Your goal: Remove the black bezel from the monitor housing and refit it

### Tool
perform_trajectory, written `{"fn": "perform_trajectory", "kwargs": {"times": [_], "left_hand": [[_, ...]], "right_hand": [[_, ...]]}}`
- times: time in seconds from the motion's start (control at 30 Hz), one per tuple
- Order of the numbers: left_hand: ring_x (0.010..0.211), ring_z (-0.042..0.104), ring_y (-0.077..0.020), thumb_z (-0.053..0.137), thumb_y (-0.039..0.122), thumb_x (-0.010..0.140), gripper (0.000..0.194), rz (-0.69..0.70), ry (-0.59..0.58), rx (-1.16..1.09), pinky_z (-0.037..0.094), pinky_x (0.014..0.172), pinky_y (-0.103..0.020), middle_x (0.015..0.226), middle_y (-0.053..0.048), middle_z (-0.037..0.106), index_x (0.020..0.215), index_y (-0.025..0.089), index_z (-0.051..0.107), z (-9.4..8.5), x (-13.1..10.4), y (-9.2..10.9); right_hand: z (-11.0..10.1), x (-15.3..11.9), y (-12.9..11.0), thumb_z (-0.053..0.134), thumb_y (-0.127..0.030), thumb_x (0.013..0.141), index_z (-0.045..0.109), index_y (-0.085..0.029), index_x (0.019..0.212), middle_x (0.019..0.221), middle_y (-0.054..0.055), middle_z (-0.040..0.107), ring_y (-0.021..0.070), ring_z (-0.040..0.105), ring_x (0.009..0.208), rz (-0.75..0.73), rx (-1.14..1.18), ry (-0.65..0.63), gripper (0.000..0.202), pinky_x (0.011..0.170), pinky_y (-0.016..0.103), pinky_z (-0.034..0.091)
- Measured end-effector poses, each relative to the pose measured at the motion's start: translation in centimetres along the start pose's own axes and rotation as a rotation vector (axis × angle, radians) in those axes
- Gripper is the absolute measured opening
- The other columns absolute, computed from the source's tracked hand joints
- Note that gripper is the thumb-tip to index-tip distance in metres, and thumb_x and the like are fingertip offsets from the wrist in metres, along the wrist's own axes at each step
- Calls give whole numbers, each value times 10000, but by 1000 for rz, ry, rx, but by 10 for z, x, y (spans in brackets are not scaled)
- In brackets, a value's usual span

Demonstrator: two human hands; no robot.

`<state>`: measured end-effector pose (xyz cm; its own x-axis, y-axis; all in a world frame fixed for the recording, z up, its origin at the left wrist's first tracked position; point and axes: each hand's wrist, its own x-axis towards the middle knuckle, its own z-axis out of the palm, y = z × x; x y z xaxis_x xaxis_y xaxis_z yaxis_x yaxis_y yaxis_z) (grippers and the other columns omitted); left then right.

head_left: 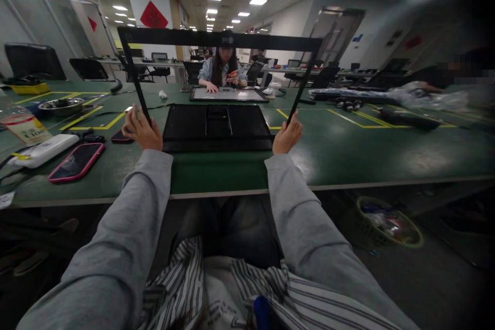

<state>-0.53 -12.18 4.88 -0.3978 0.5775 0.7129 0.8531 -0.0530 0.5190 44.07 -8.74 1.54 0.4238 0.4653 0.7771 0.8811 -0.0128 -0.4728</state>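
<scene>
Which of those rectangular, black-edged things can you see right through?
The frame held by the left hand and right hand: its middle is open. The black panel and the grey panel near the other person are filled in.

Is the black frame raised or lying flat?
Raised: the black frame has its top bar well above the table, with the left hand and right hand gripping its sides.

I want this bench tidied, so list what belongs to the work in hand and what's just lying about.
In the work, apparently:
- thin rectangular black frame, held by left hand and right hand
- flat rectangular black panel

Just lying about, apparently:
- pink-rimmed black phone
- oblong white plastic device
- round shiny metal bowl
</scene>
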Motion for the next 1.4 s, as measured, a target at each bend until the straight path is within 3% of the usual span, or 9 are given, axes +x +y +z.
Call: {"fn": "perform_trajectory", "kwargs": {"times": [0.1, 0.27, 0.4, 0.73, 1.13, 1.4], "left_hand": [[1543, 187, -308, 294, 379, 1018, 544, 17, -10, 51, 67, 1208, -606, 1616, -146, 376, 1512, 206, 442, 7, -4, 2], [1537, 157, -336, 381, 291, 968, 452, 18, -222, 189, 82, 1180, -660, 1599, -139, 401, 1361, 209, 588, 17, -7, 0], [1526, 151, -354, 426, 285, 947, 414, 24, -309, 239, 101, 1154, -691, 1565, -146, 438, 1297, 219, 638, 23, -6, -9], [1495, 192, -362, 469, 310, 946, 352, -7, -343, 270, 152, 1128, -701, 1468, -142, 546, 1196, 242, 708, 43, -2, -29], [1468, 253, -386, 478, 342, 933, 389, -77, -440, 250, 194, 1100, -717, 1416, -171, 594, 1238, 245, 698, 53, -3, -38], [1359, 429, -342, 500, 413, 941, 429, -121, -459, 273, 237, 1108, -649, 1316, -158, 661, 1311, 259, 652, 59, 2, -45]], "right_hand": [[3, -2, 3, 242, -270, 1029, 317, -202, 1581, 1371, 181, 558, 300, 440, 1316, 0, -23, -58, 561, 1055, 505, 365], [15, -8, 9, 302, -199, 988, 437, -147, 1518, 1290, 201, 618, 295, 479, 1264, 23, -68, -319, 549, 1042, 475, 358], [19, -9, 15, 331, -205, 979, 482, -131, 1493, 1247, 213, 642, 304, 515, 1224, 56, -95, -413, 540, 1035, 480, 356], [27, -8, 25, 377, -197, 961, 545, -134, 1450, 1348, 192, 626, 286, 537, 1255, 79, -63, -458, 521, 1061, 445, 368], [29, -7, 32, 464, -209, 957, 576, -215, 1442, 1263, 141, 697, 289, 628, 1163, 142, -58, -543, 498, 1014, 436, 443], [30, -7, 35, 468, -212, 963, 563, -204, 1452, 1273, 143, 690, 282, 615, 1182, 144, -51, -550, 498, 1016, 429, 452]]}}
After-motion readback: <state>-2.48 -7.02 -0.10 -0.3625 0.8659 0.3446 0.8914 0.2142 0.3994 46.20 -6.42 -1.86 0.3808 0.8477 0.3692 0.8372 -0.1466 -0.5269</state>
